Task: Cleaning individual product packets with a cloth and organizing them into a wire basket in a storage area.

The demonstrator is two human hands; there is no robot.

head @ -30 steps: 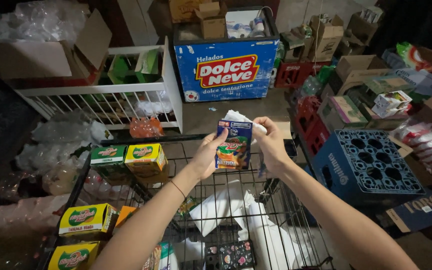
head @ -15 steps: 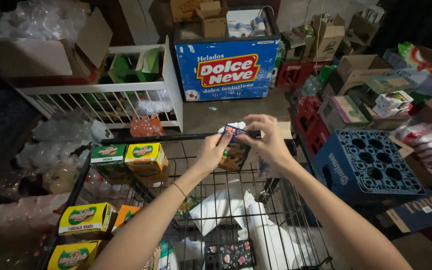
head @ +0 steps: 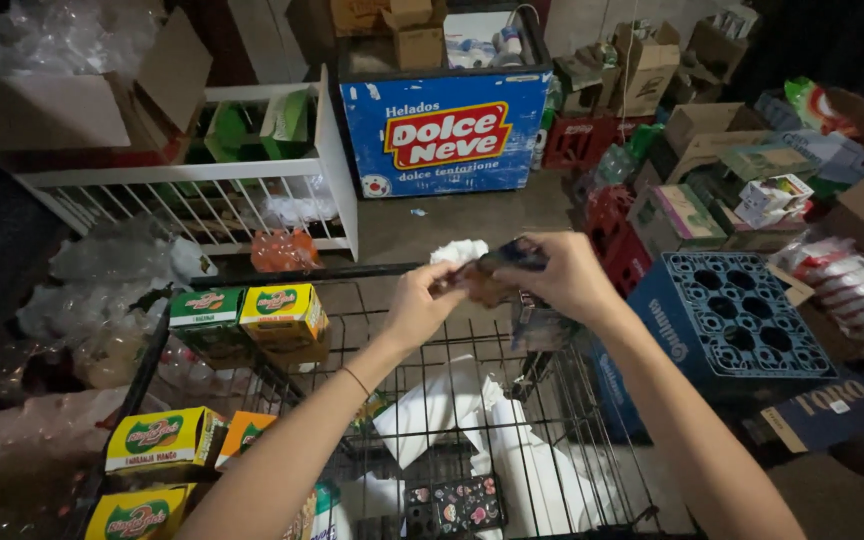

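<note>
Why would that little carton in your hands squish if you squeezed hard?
The small carton is probably thin cardboard, so it may dent. Both the left hand and right hand wrap it easily, so it seems light. Its flat sides shouldn't roll.

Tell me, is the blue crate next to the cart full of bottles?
No, the blue crate by the wire cart shows only dark, empty round holes on top, with no bottles standing in them.

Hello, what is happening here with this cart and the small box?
A person holds a small dark printed carton in both hands, left hand and right hand, above a black wire cart. White paper sheets lie inside the cart. Yellow-and-green juice cartons sit to the left, and a blue plastic bottle crate to the right.
</note>
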